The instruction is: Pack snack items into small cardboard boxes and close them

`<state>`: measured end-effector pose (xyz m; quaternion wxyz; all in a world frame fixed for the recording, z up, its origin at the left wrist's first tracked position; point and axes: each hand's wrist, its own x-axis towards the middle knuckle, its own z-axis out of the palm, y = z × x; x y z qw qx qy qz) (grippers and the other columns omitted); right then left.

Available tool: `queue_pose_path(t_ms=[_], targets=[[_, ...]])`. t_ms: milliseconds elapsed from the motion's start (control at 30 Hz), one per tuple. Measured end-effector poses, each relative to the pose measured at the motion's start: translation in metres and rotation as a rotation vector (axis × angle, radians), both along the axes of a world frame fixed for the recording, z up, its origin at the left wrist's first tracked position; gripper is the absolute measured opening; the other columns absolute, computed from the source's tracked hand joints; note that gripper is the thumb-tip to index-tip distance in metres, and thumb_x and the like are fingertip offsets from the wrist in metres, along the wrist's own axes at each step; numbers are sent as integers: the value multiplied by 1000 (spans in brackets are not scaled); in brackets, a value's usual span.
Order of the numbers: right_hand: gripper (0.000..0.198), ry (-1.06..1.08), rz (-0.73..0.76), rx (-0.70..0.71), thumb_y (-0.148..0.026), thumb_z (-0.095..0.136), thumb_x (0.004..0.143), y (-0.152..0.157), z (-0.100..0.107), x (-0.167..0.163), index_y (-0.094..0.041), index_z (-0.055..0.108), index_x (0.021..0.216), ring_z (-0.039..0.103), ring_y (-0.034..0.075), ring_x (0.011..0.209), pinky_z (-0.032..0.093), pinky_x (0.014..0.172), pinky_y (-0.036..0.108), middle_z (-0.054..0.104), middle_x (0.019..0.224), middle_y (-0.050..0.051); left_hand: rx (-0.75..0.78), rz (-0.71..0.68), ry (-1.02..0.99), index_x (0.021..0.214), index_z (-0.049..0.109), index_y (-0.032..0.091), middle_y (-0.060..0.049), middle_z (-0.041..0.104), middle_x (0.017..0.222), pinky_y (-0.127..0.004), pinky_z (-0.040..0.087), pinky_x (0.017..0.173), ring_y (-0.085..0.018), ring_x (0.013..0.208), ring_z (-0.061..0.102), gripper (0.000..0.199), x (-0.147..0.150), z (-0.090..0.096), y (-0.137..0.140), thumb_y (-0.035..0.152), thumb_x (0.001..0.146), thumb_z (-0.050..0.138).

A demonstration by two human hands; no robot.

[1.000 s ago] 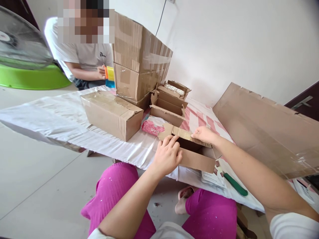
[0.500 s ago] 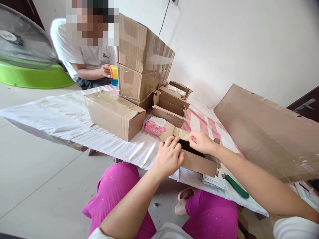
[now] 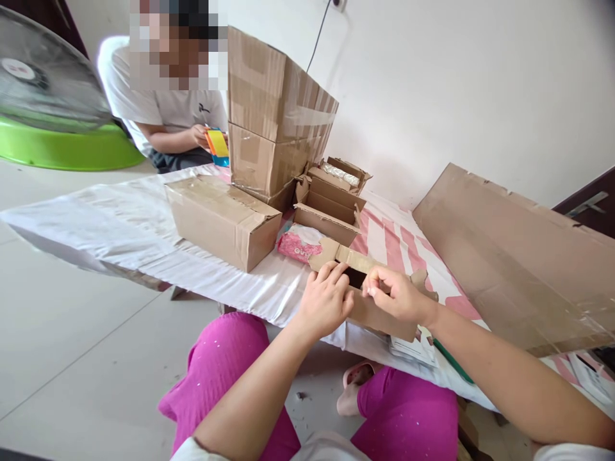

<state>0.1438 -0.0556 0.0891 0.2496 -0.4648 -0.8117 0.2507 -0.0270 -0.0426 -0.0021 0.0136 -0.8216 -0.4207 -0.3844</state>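
Note:
A small cardboard box [image 3: 375,314] lies in front of me near the table edge, its top open and a flap [image 3: 358,258] raised at the far side. My left hand [image 3: 325,302] grips the left end of its near wall, fingertips curled over the rim. Above the opening, towards the right, my right hand [image 3: 398,296] is closed with thumb and fingers pinched together. Whatever may be between those fingers is too small to make out. The inside of the box is dark and partly covered by my hands.
Behind the box are a pink packet [image 3: 300,245] and an open carton [image 3: 331,198]. A closed carton [image 3: 221,221] is at left, near tall stacked cartons [image 3: 262,121]. A green-handled tool [image 3: 451,360] lies right. Across the table, a person [image 3: 166,121] holds a colourful item.
My right hand has come off the far flap towards me and down over the near wall. My left hand stays put. The other person's colourful item has tilted.

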Motion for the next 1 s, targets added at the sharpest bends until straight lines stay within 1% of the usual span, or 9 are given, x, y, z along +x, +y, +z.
queue_pose_path(t_ms=[67,200,267,400,467,533,667,800,1000], targets=[[18,93,-77,-9,-30,52,81,2,4,6,-23,43,68,56,16,69,46,67,30,56,69,0,-2,0,0,88,60,20,-7,58,134,-45,47,84,-29,121,49,13,0,-1,0,27,88,50],[40,144,-471,169,-35,62,73,25,14,32,-24,28,58,53,14,57,43,59,26,37,52,-7,-2,3,0,87,60,20,-6,58,134,-45,47,83,-29,121,49,13,-1,-1,-1,26,88,49],[39,117,-556,162,-32,63,69,35,17,41,-24,27,60,53,12,52,41,54,25,33,52,-9,-4,1,2,87,60,20,-6,58,135,-44,47,82,-29,121,49,13,-1,0,-2,26,88,49],[17,24,-495,-34,-24,57,69,45,16,42,-24,43,77,47,9,46,40,47,23,47,65,-8,-1,-3,-2,86,60,20,-7,58,134,-45,47,83,-29,121,49,12,0,0,-1,26,88,49],[18,-38,-422,-144,-22,54,71,49,13,36,-23,51,89,45,8,49,41,48,23,52,74,-5,0,-4,-5,87,60,20,-7,58,134,-45,47,83,-30,121,49,12,0,-1,0,26,88,49],[20,-115,-333,-195,-23,53,75,55,10,29,-22,57,95,48,10,57,42,54,23,55,78,-3,3,-4,-4,87,60,20,-8,58,134,-45,47,83,-30,120,49,12,0,-1,0,26,88,50],[19,-222,-229,-180,-27,59,77,66,2,19,-20,62,94,49,11,66,41,63,24,53,71,-4,2,1,3,89,60,20,-7,58,134,-45,47,83,-30,120,49,12,1,-1,0,26,88,50],[24,-306,-272,-196,-27,66,73,70,-7,16,-21,58,95,44,10,58,36,58,23,48,65,-8,0,-3,4,89,60,19,-7,58,134,-45,47,83,-29,120,50,12,1,-1,1,27,88,50],[17,-445,-229,-83,-27,66,76,70,-10,19,-22,59,89,48,11,61,36,61,24,53,66,-7,5,-2,3,89,59,19,-8,59,133,-45,47,84,-30,120,50,12,2,-2,2,27,88,50]])
